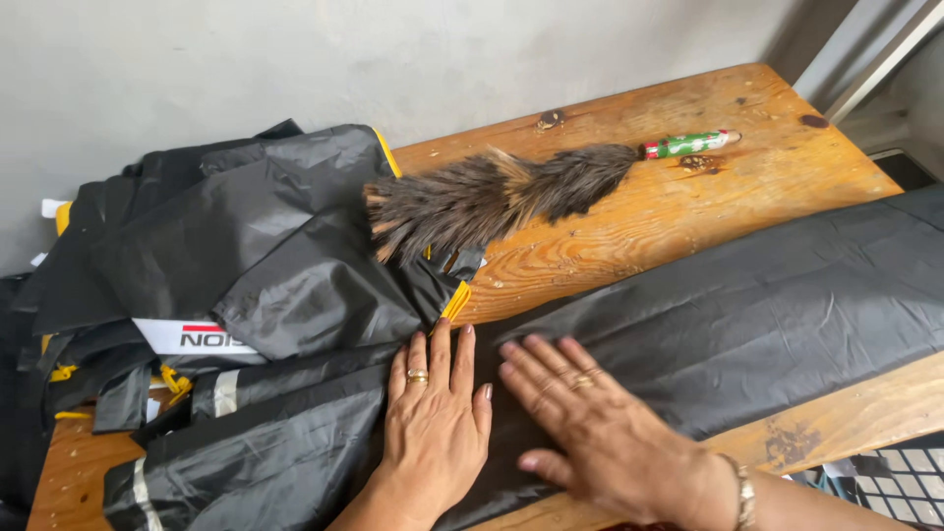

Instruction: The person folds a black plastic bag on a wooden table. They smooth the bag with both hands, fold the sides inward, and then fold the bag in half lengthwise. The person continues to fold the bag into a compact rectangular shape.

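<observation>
We press both palms flat, fingers spread and holding nothing, on the black raincoat [708, 315] stretched along the table [678, 211], left hand [433, 423] beside right hand [590, 433], seemingly smoothing it. Behind the raincoat lie a feather duster [501, 192] and, left, a heap of black garments [246, 246].

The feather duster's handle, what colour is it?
Green and white with a reddish tip; the duster handle shows best in the head view, lying on the wooden table.

Counted: two hands [433, 418] [590, 423]; one feather duster [511, 192]; one wooden table [688, 206]; several black raincoats [275, 256]; three rings; one bracelet [744, 492].
</observation>
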